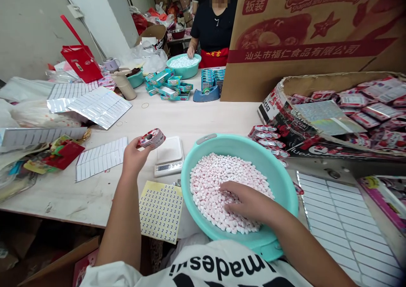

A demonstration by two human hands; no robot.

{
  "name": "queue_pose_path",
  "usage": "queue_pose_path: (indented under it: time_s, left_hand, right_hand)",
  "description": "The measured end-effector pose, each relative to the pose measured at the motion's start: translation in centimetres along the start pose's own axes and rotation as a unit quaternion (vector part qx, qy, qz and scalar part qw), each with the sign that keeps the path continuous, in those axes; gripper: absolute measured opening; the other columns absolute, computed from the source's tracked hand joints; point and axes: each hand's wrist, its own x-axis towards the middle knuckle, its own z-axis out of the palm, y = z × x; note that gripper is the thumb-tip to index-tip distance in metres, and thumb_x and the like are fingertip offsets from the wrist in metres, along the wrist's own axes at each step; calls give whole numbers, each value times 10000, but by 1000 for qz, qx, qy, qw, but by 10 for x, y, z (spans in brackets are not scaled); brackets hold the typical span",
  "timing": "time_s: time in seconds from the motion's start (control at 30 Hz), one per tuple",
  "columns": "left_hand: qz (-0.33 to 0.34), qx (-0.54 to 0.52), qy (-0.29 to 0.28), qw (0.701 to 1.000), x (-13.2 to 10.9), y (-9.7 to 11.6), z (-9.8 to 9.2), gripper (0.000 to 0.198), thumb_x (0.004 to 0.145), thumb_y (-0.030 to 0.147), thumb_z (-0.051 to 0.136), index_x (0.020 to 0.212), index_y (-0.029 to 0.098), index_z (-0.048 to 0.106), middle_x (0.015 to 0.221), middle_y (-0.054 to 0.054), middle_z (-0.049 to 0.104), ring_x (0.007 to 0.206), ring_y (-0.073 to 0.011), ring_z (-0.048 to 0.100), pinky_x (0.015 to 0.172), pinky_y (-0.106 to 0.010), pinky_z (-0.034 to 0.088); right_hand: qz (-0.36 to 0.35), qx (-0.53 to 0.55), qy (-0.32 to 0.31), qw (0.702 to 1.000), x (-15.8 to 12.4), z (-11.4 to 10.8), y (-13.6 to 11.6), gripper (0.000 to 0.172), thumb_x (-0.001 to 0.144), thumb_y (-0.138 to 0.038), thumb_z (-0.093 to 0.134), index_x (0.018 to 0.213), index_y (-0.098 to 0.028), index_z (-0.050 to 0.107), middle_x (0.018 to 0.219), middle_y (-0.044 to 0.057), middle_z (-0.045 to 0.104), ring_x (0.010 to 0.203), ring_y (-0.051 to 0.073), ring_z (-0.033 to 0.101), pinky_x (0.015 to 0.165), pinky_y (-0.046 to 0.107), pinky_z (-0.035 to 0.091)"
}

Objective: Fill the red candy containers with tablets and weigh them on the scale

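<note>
The left hand (135, 152) pinches a small red-and-white candy pack (153, 139) between thumb and fingers, the pack jutting to the right from its fingertips above the table (190, 117), just left of the white digital scale (169, 155). The right hand (244, 200) reaches into a turquoise basin (285, 185), thumb and forefinger parted with a gap between them, their tips touching the heap of pale pink and white candies (218, 168); its other fingers are hidden, so whether any candy sits under the palm cannot be told. The candies lie beneath and around this hand, covering the basin's floor, to the right of the held pack and nearer. On the near side, left of the basin, lies a yellow sheet of "2" stickers (161, 208). Beyond the basin to the right, a row of red packs (268, 139) leans beside an open carton (275, 105). On the far side, a co-worker's hand (191, 52) is at a smaller turquoise basin (188, 70) of white candies.
</note>
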Motion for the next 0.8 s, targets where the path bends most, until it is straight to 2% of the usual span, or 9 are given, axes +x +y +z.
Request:
queue_pose_path:
  time_s: [0.17,0.27,0.37,0.47,0.6,0.8]
  left_hand:
    - [17,2,18,1000,-6,7,-15,387,693,321,703,1065,215,704,1007,-23,737,942,-223,655,820,-314,487]
    - [22,-3,15,1000,-7,5,-14,381,701,328,703,1067,220,702,1020,-19,736,945,-221,655,828,-316,483]
    - [25,-8,14,1000,-5,2,-12,382,701,325,700,1064,208,701,1014,-30,737,955,-230,656,830,-322,485]
    - [31,-12,9,999,-3,1,-12,373,707,305,683,1067,206,700,1015,-30,737,956,-229,658,830,-323,483]
    - [36,-15,3,999,-1,3,-12,390,706,333,692,1076,211,700,1022,-31,735,953,-230,657,840,-330,483]
    - [43,-18,-3,999,-2,6,-9,388,712,348,689,1080,226,696,1035,-31,731,966,-228,650,850,-330,476]
  right_hand:
    - [-3,-8,-9,1000,-1,-1,0,548,756,-308,668,1289,-208,592,1412,75,544,1287,292,501,1113,424,361]
    - [-10,-10,-6,1000,0,-2,0,530,736,-291,688,1255,-217,609,1391,75,552,1278,301,499,1091,425,373]
    - [-23,-3,-8,1000,1,-3,-1,491,707,-242,696,1194,-229,630,1303,66,589,1172,284,559,1007,395,426]
    - [-5,-7,-18,1000,1,-3,-3,483,682,-208,706,1159,-241,643,1218,50,605,1078,263,591,924,369,450]
    - [19,-16,-32,999,-1,-5,-7,437,666,-191,720,1096,-236,659,1183,38,602,1071,253,584,893,349,439]
    - [40,-34,-36,998,0,-7,-12,339,656,-199,729,988,-226,667,1091,31,610,962,231,591,787,324,436]
